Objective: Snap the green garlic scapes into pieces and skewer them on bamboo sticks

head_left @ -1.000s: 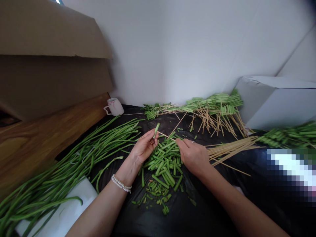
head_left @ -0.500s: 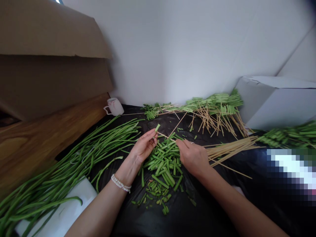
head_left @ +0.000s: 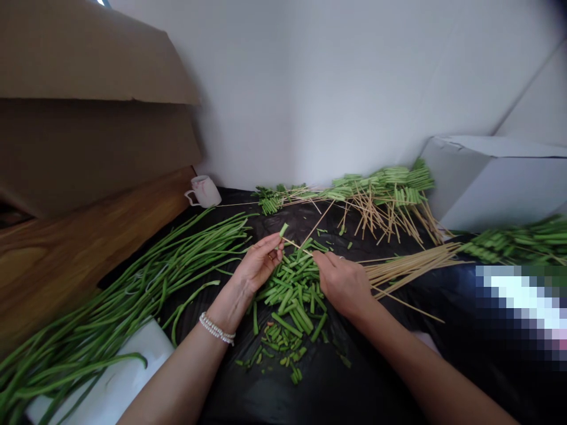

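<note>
My left hand [head_left: 262, 258] pinches a short cut piece of green bean [head_left: 284, 229] between thumb and fingers. My right hand [head_left: 343, 280] is closed around a thin bamboo skewer [head_left: 293, 243], whose far end meets the bean piece at my left fingertips. Whether the tip has gone into the bean is too small to tell. Below and between both hands lies a heap of cut bean pieces [head_left: 292, 289], with small trimmed ends [head_left: 283, 341] nearer me. Just right of my right hand, a bundle of bare skewers [head_left: 407, 264] fans out on the black plastic sheet [head_left: 266, 392].
Long whole beans [head_left: 177, 265] spread on the left, partly over a white board [head_left: 146, 354]. A mug [head_left: 204, 190] stands by the wall. Skewered beans [head_left: 390, 183] lie at the back right, more [head_left: 522, 242] at far right. A cardboard box [head_left: 97, 130] and white box [head_left: 478, 177] flank the area.
My right hand has shifted slightly left along with the skewer, toward the bean piece. My left hand stays almost in place, still pinching the bean piece.
</note>
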`<action>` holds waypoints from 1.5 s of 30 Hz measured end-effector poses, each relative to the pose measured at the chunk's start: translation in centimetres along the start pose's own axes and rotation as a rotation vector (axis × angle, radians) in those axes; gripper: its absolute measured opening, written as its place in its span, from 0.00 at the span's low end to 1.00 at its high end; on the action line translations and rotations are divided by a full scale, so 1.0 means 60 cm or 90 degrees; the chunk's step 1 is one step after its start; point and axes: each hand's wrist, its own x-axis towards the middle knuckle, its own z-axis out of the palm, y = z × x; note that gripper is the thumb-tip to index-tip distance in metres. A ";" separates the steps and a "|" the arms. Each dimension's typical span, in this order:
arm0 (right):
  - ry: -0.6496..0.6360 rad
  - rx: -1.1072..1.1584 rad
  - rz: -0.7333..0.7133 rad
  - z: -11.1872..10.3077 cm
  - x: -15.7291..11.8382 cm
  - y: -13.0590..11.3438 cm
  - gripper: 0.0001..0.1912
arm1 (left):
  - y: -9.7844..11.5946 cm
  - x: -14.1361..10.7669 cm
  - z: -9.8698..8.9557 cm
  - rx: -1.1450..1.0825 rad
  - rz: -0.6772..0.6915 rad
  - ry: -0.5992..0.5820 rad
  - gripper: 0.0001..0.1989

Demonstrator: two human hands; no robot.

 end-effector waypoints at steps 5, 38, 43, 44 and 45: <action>0.010 -0.002 0.002 -0.001 0.000 -0.002 0.13 | 0.003 0.001 -0.004 -0.009 -0.026 -0.031 0.05; -0.014 0.059 0.025 -0.002 -0.001 -0.011 0.12 | -0.013 -0.021 0.016 0.116 -0.031 -0.082 0.08; -0.052 0.070 0.045 -0.002 -0.001 -0.016 0.12 | -0.019 -0.026 0.020 0.155 -0.006 -0.083 0.11; -0.050 0.064 0.042 -0.002 0.000 -0.015 0.12 | -0.020 -0.026 0.020 0.158 -0.003 -0.084 0.11; -0.045 0.056 0.035 -0.003 0.001 -0.012 0.12 | -0.021 -0.025 0.020 0.162 0.003 -0.086 0.11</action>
